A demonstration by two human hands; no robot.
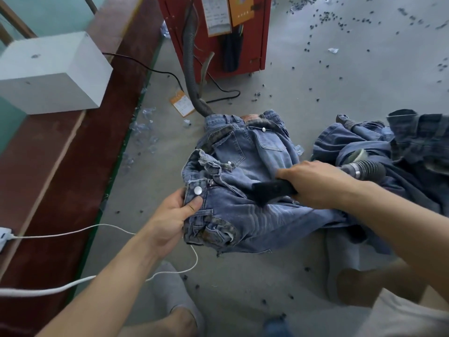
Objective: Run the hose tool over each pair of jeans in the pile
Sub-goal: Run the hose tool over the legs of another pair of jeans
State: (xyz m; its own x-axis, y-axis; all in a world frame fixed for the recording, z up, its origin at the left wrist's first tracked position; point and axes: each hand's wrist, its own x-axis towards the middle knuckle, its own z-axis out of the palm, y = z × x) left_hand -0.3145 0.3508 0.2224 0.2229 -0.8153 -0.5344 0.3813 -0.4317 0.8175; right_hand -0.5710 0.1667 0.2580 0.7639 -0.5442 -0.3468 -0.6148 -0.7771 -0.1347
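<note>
A pair of jeans [243, 215] is lying on the floor [315, 76], nearest the person, with the pile [388, 147] heaped just to its right. The left hand [170, 220] is pinching the waistband by the button, while the right hand [313, 183] is gripping the black hose tool [272, 190] and holding it against the denim.

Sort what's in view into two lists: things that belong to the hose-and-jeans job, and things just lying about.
In the job:
held jeans
hose tool
grey hose
jeans pile
left hand
right hand

Lying about:
white box
white cable
orange tag
dark floor scraps
</note>
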